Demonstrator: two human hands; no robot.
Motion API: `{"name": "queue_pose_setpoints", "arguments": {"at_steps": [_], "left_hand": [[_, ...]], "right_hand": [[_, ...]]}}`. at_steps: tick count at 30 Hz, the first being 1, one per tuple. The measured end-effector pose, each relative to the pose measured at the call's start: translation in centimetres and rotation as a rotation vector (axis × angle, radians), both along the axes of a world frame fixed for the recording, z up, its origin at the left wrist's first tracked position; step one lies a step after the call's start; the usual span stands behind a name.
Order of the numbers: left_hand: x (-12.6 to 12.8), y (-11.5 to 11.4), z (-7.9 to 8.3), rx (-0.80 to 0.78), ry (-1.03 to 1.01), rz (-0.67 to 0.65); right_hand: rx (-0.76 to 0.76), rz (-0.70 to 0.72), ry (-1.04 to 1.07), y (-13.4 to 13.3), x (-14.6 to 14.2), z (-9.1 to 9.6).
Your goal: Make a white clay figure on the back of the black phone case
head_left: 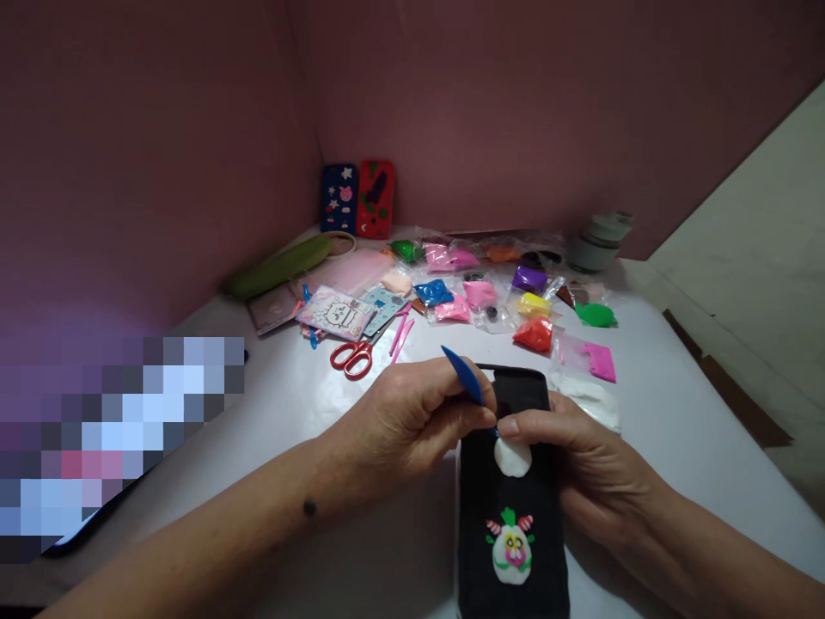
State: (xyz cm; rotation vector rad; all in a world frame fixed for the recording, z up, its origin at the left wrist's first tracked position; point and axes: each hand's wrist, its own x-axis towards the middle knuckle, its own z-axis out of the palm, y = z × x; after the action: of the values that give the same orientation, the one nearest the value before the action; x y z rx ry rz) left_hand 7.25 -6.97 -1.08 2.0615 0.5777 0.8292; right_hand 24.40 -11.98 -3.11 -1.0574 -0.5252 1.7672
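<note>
Holds the black case (475, 524) by its right edge in the right hand (580, 443), with the thumb laid over its front, and has red-handled scissors (357, 351) beyond the left hand (422, 408) and slightly to that grip's left. Carries a white figure (509, 569) with red-and-white horns and green leaves on the case's front, below both grips and towards the camera. Pinches a blue tool (464, 374) between left thumb and fingers, slanting up leftward out of the grip, beside the right thumb and just above a white disc (514, 460) on the case.
</note>
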Motion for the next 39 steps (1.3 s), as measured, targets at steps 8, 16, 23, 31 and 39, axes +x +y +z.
{"name": "queue_pose_setpoints", "arguments": {"at_steps": [8,16,23,31,39], "left_hand": [[-0.10,-0.03,0.04,0.090,0.016,-0.019],[-0.23,-0.37,0.45,0.086,0.082,-0.027],[-0.34,-0.49,0.69,0.046,0.101,-0.043],[-0.24,-0.54,0.64,0.056,0.111,-0.033],[-0.21,-0.53,0.65,0.082,0.110,-0.026]], "right_hand": [[-0.013,-0.009,0.042,0.11,0.04,-0.16],[-0.024,-0.007,-0.003,0.00,0.21,-0.27],[-0.030,0.007,-0.013,0.01,-0.01,0.01],[-0.034,0.001,-0.021,0.04,0.07,-0.06],[-0.029,0.013,-0.020,0.01,-0.01,0.06]]}}
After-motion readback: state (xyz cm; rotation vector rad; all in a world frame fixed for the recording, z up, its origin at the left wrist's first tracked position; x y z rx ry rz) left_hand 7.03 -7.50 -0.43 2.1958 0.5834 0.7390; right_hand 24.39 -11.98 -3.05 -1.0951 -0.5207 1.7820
